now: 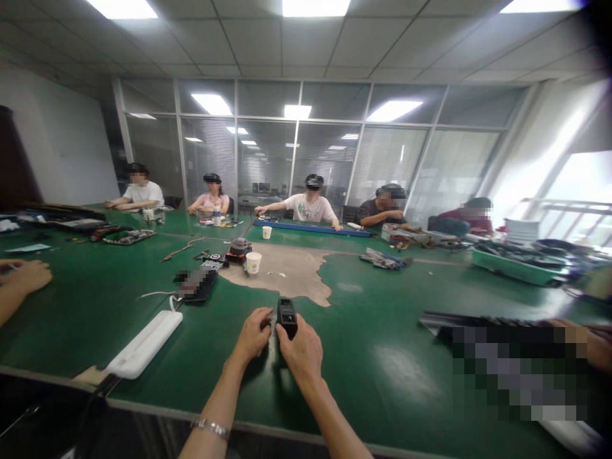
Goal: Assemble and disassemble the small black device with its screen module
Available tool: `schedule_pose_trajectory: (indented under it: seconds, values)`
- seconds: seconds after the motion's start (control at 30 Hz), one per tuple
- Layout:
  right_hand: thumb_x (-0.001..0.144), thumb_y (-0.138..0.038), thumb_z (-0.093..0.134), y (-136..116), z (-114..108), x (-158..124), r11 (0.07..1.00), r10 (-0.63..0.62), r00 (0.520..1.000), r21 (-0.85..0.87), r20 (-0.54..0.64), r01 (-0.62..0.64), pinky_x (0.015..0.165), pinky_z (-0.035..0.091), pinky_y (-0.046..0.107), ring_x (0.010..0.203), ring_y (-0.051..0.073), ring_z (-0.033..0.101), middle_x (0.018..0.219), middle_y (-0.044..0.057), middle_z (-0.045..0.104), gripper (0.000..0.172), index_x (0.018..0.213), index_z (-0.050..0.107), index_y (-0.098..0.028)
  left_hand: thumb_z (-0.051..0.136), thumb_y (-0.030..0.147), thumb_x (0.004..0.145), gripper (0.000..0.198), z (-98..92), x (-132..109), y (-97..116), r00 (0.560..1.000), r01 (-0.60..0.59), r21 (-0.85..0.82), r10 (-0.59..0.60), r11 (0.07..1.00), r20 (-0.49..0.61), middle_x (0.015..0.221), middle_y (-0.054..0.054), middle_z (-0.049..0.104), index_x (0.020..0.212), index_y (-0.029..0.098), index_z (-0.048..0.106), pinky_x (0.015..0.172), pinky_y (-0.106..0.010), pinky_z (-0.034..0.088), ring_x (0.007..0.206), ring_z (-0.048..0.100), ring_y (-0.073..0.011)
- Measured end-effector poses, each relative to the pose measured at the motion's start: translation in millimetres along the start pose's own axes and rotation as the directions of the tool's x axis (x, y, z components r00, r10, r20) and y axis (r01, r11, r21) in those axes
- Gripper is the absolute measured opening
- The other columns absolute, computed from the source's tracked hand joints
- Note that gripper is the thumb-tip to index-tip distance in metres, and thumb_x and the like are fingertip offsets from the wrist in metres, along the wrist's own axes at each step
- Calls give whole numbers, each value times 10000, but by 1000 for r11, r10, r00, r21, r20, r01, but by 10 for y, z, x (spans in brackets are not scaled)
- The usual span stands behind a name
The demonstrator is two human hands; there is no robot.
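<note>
My right hand [303, 347] is closed around a black power adapter [287, 315], a boxy block with a socket on the end that faces me. The adapter stands tilted just above or on the green table; its underside is hidden. Just to its left, my left hand [253, 335] has its fingers loosely curved, with a gap between thumb and forefinger. A dark patch shows in that gap, and I cannot make out whether it is shadow. The left fingertips come close to the adapter, seemingly without gripping it.
A white power strip [146, 344] lies left on the green table [363, 408]. Beyond my hands are a bare brown patch [301, 271], a paper cup [253, 262] and tools [385, 259]. A green tray [516, 271] sits right. Other people's hands [26, 280] work at both sides.
</note>
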State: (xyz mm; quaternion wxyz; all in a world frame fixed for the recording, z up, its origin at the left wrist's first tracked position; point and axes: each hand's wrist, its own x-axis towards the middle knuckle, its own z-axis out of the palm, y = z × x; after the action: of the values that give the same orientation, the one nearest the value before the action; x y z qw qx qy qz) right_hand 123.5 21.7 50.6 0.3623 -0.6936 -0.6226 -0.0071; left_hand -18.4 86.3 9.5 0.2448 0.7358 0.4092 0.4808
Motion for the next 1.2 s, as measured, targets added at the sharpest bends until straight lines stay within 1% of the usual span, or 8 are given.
schedule_pose_trajectory:
  seconds: [0.13, 0.4, 0.47, 0.53, 0.67, 0.77, 0.97, 1.2]
  values:
    - [844, -442, 483, 15, 3, -18, 1000, -20, 1000, -4, 16, 20, 778, 425, 326, 899, 251, 631, 936, 86, 678, 367, 1092, 574, -187, 481, 52, 721, 492, -7, 1, 7, 1000, 2, 2, -2, 1000, -6, 1225, -78, 586, 1176, 192, 605, 925, -349, 505, 964, 630, -164]
    - [816, -489, 517, 268, 215, -97, 998, -61, 997, 24, 53, 59, 866, 431, 354, 1042, 286, 605, 1104, 160, 643, 592, 1275, 484, -116, 503, 63, 704, 467, 1, 13, -12, 1000, -2, 106, 3, 994, -6, 1178, -57, 631, 1123, 205, 651, 999, -357, 455, 1085, 587, -190]
    - [801, -508, 535, 322, 270, -67, 996, -67, 997, 61, 40, 65, 912, 422, 364, 1101, 299, 574, 1170, 192, 610, 686, 1315, 444, -63, 518, 83, 715, 423, -4, 16, 4, 1000, 3, 128, -3, 992, -3, 1161, -54, 645, 1086, 213, 672, 1001, -366, 451, 1081, 590, -198]
    - [795, -510, 544, 355, 302, -40, 992, -74, 997, 107, 26, 71, 945, 413, 373, 1132, 301, 554, 1207, 202, 589, 709, 1318, 440, -43, 538, 129, 745, 338, -11, 15, 31, 1000, 7, 150, -7, 989, 3, 1145, -56, 655, 1032, 216, 696, 1001, -374, 446, 1081, 591, -207]
    - [816, -465, 532, 378, 298, -52, 976, -105, 994, 196, 23, 98, 967, 404, 373, 1134, 273, 553, 1212, 151, 597, 575, 1274, 499, -119, 548, 201, 792, 188, -19, 11, 88, 1000, 19, 183, -23, 983, 17, 1114, -63, 664, 869, 214, 719, 993, -379, 441, 1084, 590, -219]
    - [840, -432, 510, 377, 274, -93, 964, -133, 991, 233, 22, 124, 978, 394, 368, 1133, 251, 549, 1205, 113, 603, 492, 1254, 517, -166, 540, 212, 806, 163, -15, 12, 109, 999, 22, 194, -27, 981, 23, 1096, -69, 666, 765, 209, 698, 975, -368, 447, 1086, 588, -221]
    - [820, -449, 547, 343, 255, -101, 977, -126, 992, 176, 7, 123, 974, 389, 392, 1138, 280, 535, 1187, 140, 604, 521, 1246, 517, -151, 546, 214, 799, 158, -16, 22, 135, 999, 38, 203, -45, 978, 31, 1096, -73, 664, 694, 206, 664, 968, -381, 444, 1071, 595, -227]
    - [848, -407, 509, 270, 170, -54, 969, -148, 989, 199, -15, 148, 914, 415, 337, 1054, 239, 574, 1096, 84, 643, 383, 1167, 565, -202, 531, 229, 815, 181, -14, 28, 118, 999, 34, 198, -38, 980, 16, 1087, -64, 668, 675, 210, 643, 971, -373, 440, 1071, 596, -223]
